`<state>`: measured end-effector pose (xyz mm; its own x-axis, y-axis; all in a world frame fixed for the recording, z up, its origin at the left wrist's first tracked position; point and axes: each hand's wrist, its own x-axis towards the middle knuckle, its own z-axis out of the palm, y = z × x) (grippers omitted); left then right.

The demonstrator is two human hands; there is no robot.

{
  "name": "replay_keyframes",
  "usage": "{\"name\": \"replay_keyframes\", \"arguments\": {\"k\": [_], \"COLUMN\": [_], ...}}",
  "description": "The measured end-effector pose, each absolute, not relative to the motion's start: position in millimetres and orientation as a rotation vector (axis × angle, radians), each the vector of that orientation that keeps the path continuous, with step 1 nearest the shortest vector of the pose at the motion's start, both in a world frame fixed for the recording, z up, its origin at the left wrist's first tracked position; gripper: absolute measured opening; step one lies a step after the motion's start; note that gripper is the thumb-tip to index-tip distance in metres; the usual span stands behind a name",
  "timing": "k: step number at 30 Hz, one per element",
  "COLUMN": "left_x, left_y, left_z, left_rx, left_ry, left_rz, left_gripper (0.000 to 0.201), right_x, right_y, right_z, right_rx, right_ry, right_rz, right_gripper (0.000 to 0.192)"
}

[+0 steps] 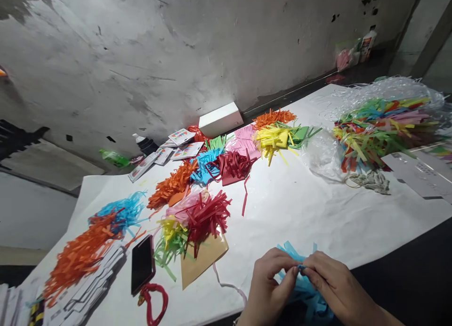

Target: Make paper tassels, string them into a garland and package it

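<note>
At the near edge of the table [300,213], both hands meet over a bundle of blue strips [307,293]. Left hand [268,283] and right hand [335,283] have their fingertips pinched together on the top of the bundle, thumbs and forefingers closed on the paper where the hands touch; the other fingers curl loosely. Blue strip ends fan out above the knuckles and hang below the hands, over the table's dark front edge. Just left of the hands lie a brown paper piece [203,262] under a red tassel [206,217], with a yellow-green tassel [171,241] beside it. A black phone [142,264] lies further left, touching a red cord [155,305]. Orange strips [81,255] and a blue tassel [123,210] lie at the far left, above a stack of cards [95,288]. More coloured tassels run back toward a white box [221,119] by the wall. On the right, a clear bag [384,123] holds mixed strips, well apart from the hands.
</note>
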<state>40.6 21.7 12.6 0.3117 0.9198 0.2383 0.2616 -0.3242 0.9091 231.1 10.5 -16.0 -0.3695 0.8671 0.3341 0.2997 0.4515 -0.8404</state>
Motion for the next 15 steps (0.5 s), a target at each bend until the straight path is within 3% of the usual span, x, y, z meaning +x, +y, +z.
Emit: {"name": "replay_keyframes", "arguments": {"k": [8,15], "left_x": [34.0,34.7], "left_y": [35.2,34.3], "left_z": [31.9,32.2], "left_rx": [2.668,2.758], "left_ry": [1.075,1.057], "left_rz": [0.549,0.375], "left_gripper": [0.021,0.016], "right_x": [232.3,238.3], "right_y": [9.6,16.2], "right_z": [-25.0,-22.9], "right_rx": [-1.013,-0.963], "right_ry": [-2.08,-2.166], "right_rz": [0.697,0.51], "right_gripper": [0.023,0.017]}}
